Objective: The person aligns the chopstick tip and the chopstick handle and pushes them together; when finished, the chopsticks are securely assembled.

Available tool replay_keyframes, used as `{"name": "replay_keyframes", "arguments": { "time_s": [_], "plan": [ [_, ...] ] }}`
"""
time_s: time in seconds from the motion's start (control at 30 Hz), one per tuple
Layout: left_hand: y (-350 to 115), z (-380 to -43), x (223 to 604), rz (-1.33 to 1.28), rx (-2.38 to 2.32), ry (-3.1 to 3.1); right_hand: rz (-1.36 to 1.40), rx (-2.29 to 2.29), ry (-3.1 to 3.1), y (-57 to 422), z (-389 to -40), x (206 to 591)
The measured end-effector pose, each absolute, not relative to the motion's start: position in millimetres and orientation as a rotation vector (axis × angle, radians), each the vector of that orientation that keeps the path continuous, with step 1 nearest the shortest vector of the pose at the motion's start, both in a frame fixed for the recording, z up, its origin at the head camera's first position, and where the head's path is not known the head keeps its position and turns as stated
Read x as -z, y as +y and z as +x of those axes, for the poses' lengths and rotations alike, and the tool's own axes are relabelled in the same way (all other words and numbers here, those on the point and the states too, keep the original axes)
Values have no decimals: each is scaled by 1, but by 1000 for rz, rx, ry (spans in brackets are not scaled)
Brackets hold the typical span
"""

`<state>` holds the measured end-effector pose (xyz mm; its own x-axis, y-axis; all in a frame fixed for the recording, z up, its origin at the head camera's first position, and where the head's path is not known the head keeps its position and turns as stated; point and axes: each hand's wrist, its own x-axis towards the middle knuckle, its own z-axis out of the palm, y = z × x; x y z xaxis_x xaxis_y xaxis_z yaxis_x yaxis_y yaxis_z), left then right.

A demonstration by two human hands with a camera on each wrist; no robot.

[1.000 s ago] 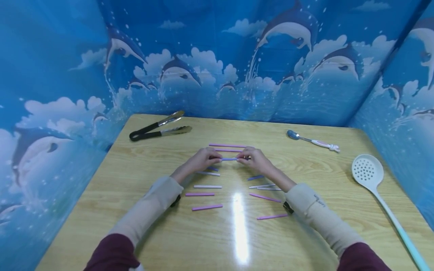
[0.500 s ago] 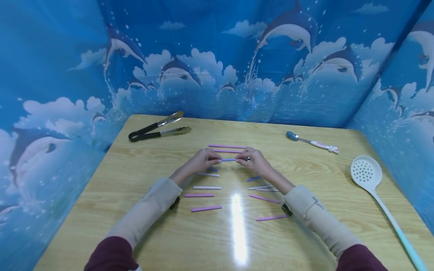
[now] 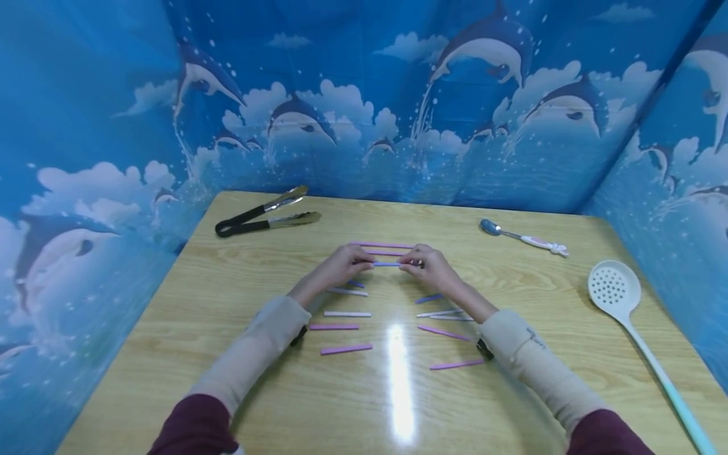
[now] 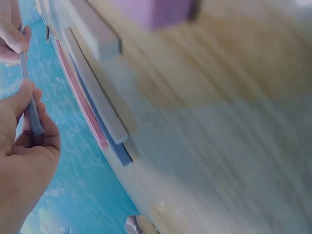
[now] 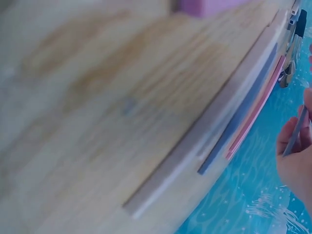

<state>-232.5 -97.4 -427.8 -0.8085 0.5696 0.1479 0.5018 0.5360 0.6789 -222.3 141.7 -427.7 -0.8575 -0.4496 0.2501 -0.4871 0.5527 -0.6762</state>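
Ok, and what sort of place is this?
Probably a staged recording corner rather than a working kitchen: dolphin-print sheeting hangs behind and beside a wood-grain table, with tongs and a skimmer lying near its edges.

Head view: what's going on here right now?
A person's left hand and right hand pinch a blue stick near opposite ends, raised off the table. Two pink sticks lie just beyond it. Nearer the person, pink, white and blue sticks lie in two groups, left and right. Tongs, a spoon and a skimmer lie farther out, untouched.
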Motion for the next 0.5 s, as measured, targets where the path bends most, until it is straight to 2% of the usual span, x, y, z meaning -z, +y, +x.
{"name": "replay_keyframes", "arguments": {
  "time_s": [0.5],
  "plan": [
    [-114, -239, 429, 725, -1128, 2625, 798, -1144, -2760, 159, -228, 426]
  ]
}}
